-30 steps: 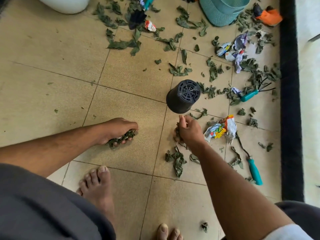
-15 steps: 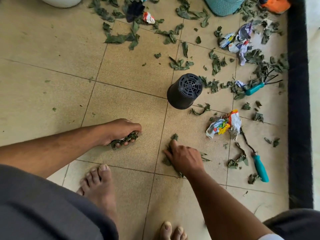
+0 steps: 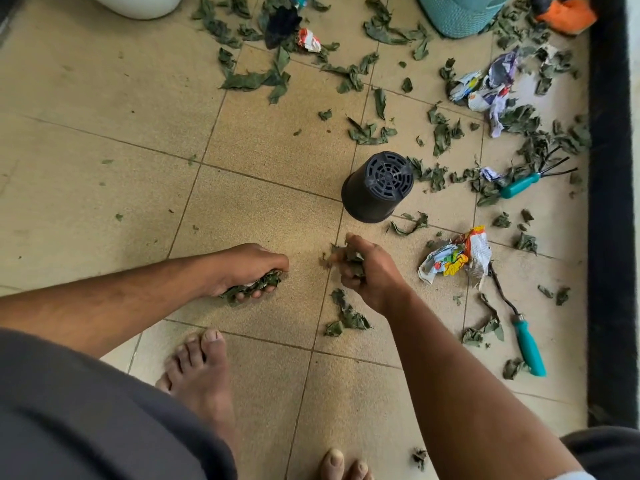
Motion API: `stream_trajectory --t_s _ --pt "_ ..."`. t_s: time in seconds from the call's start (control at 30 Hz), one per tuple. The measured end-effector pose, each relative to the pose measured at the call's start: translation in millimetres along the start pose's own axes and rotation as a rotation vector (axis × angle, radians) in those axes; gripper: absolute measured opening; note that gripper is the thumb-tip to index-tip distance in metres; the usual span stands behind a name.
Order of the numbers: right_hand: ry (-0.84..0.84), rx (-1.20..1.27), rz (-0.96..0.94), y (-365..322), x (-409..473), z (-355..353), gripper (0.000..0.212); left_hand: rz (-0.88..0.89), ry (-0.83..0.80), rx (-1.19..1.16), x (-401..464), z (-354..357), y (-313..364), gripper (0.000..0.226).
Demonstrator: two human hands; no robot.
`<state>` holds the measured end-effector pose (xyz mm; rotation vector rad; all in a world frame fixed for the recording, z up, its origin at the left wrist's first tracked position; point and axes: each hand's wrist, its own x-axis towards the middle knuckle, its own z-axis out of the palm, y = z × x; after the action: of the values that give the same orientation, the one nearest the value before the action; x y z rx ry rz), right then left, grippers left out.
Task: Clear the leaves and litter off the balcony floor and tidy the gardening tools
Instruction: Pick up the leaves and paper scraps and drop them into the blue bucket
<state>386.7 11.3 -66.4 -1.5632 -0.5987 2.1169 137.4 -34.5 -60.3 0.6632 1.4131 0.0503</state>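
My left hand (image 3: 247, 268) hovers low over the tan tile floor (image 3: 104, 188), its fingers curled round a bunch of dry green leaves (image 3: 254, 287). My right hand (image 3: 369, 271) is raised just right of it and grips a smaller clump of leaves (image 3: 351, 256). More leaves (image 3: 346, 315) lie on the tile below my right wrist. A crumpled colourful wrapper (image 3: 453, 259) lies to the right. A teal-handled weeder (image 3: 526, 344) and a teal-handled hand rake (image 3: 526, 183) lie near the right edge. Scattered leaves (image 3: 370, 133) cover the far floor.
An overturned black plastic pot (image 3: 375, 187) stands just beyond my right hand. Crumpled paper litter (image 3: 488, 88), a teal basket (image 3: 460, 10), an orange item (image 3: 568, 13) and a white pot (image 3: 138, 3) sit at the far end. A black threshold (image 3: 609, 202) runs along the right. My bare feet (image 3: 201, 372) are below.
My right hand pressed down on leaves on the tile half a second ago and has now lifted with a clump in its fingers. My left hand has stayed put with its bunch.
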Motion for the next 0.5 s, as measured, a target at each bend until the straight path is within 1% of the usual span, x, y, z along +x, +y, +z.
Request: stream_trajectory --t_s 0.07,0.1,0.2,0.27,0.3,0.33,0.4,0.43,0.47,0.5 --pt "-0.040 0.087 0.051 2.1 -2.1 -9.2 0.011 0.003 -0.001 -0.008 0.9 0.0 -0.5 0.026" --pt "-0.053 0.119 0.072 4.2 -2.6 -14.8 0.009 0.004 -0.002 -0.015 1.5 -0.2 -0.9 0.026" --pt "-0.113 0.218 0.105 11.5 -2.7 -31.5 0.022 0.007 -0.001 -0.027 2.3 -0.5 -1.6 0.024" --pt "-0.138 0.272 0.100 14.2 -2.2 -39.2 0.019 0.008 0.001 -0.025 2.2 -0.7 -1.2 0.024" --pt "-0.149 0.265 0.092 14.4 -1.5 -40.8 0.023 0.008 0.004 -0.023 1.8 -0.9 -0.8 0.024" --pt "-0.159 0.229 0.079 14.0 -0.5 -41.3 0.026 0.010 0.005 -0.023 1.8 -0.9 -0.2 0.025" --pt "-0.104 0.096 0.019 10.1 1.7 -35.8 0.020 0.015 0.005 -0.030 1.4 -1.4 0.7 0.025" --pt "-0.016 -0.033 -0.040 7.7 3.6 -32.1 0.018 0.016 0.004 -0.036 0.8 -1.7 1.1 0.024" --pt "0.104 -0.228 -0.110 6.2 6.4 -28.8 0.020 0.016 0.003 -0.042 0.2 -2.1 1.3 0.024" --pt "0.245 -0.475 -0.191 4.4 9.1 -25.4 0.023 0.017 0.001 -0.048 -0.7 -2.5 1.4 0.023"
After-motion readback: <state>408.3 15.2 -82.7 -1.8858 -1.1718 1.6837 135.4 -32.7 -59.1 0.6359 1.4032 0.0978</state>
